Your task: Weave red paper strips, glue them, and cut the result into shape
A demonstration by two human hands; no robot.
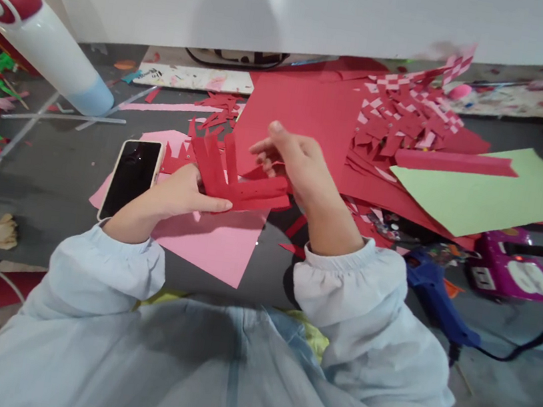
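Note:
My left hand (179,194) grips a piece of red paper (237,192) cut into strips, its thumb lying along the lower edge. Some of the strips stand up, and others stretch out to the right. Just above the right-hand strips is my right hand (302,164), its thumb raised and its fingers loosely bent and apart. I see nothing held in it. Beneath the cut paper lies a pink sheet (224,251), partly covered by my left hand. A phone (133,174) with a dark screen rests beside my left wrist.
Red sheets (309,111) and a pile of woven red-and-pink paper (405,114) lie behind my hands. At right are a green sheet (499,195), a blue glue gun (440,298) and a purple box (519,269). A white bottle (56,45) stands at left near clear glue sticks (18,137).

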